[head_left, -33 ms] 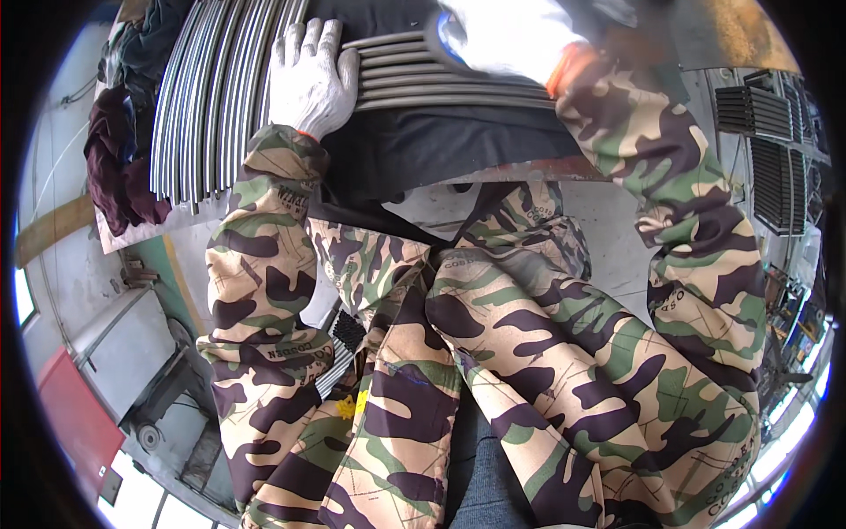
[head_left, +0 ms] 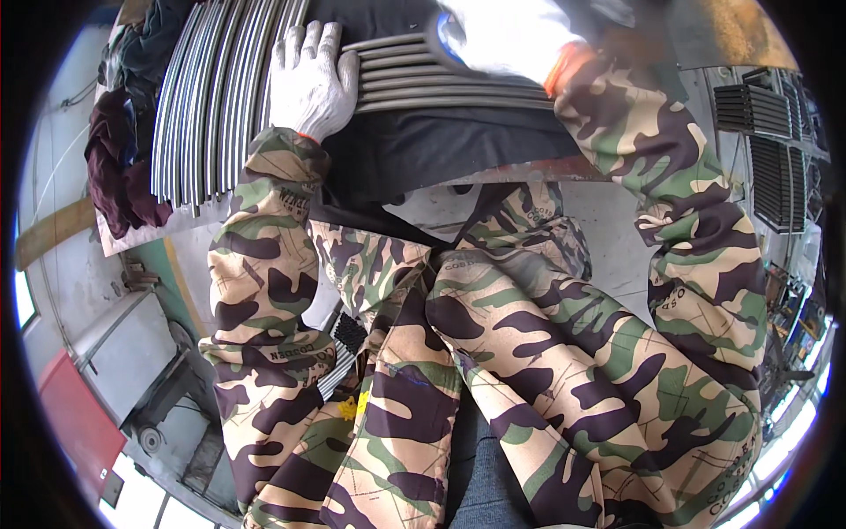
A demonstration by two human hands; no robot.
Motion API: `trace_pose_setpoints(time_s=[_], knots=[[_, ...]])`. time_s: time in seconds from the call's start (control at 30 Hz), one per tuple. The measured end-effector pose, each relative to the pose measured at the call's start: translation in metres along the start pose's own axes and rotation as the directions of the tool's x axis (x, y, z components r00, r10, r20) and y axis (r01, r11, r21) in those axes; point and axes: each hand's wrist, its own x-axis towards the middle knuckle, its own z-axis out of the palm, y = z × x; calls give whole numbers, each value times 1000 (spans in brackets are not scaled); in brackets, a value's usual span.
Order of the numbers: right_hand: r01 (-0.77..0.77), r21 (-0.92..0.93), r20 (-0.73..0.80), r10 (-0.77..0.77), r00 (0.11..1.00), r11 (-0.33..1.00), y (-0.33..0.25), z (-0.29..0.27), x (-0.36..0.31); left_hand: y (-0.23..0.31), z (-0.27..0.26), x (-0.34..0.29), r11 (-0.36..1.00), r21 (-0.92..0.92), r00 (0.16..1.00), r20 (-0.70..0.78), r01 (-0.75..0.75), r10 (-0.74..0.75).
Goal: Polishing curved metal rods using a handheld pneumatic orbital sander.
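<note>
My left hand (head_left: pixel 313 84), in a white knit glove, lies flat with its fingers stretched out. Its thumb side rests at the left ends of several grey metal rods (head_left: pixel 405 85) laid crosswise on black cloth. Over the right part of these rods is my right hand (head_left: pixel 511 40), in a white glove with an orange cuff. Glare and blur hide its fingers, which seem closed over a rounded, blue-edged thing (head_left: pixel 451 40) I cannot make out. Just left of my left hand, a row of long metal rods (head_left: pixel 207 106) runs toward the table's near edge.
Black cloth (head_left: pixel 458 145) covers the table. Dark and maroon cloths (head_left: pixel 123 176) hang at its left. A rusty brown plate (head_left: pixel 740 35) is at the upper right, above stacked dark bars (head_left: pixel 775 181). A red panel (head_left: pixel 79 423) stands lower left.
</note>
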Motion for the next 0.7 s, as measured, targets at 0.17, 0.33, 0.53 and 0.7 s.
trace_pose_setpoints(time_s=[0.17,0.33,0.53,0.7], knots=[[73,53,51,-75,996,996,-18,-6,-17,1,0,1,1000,-29,1000,-21,7,-8],[15,-2,16,-15,1000,1000,-11,5,-2,4,3,-1,999,-31,999,-37,14,-15],[6,-38,23,-5,1000,999,-3,1,-10,8,4,3,998,-61,996,-85,-18,13],[-3,-39,170,10,985,999,-15,-8,-19,10,2,-1,999,-37,997,-71,6,-9]])
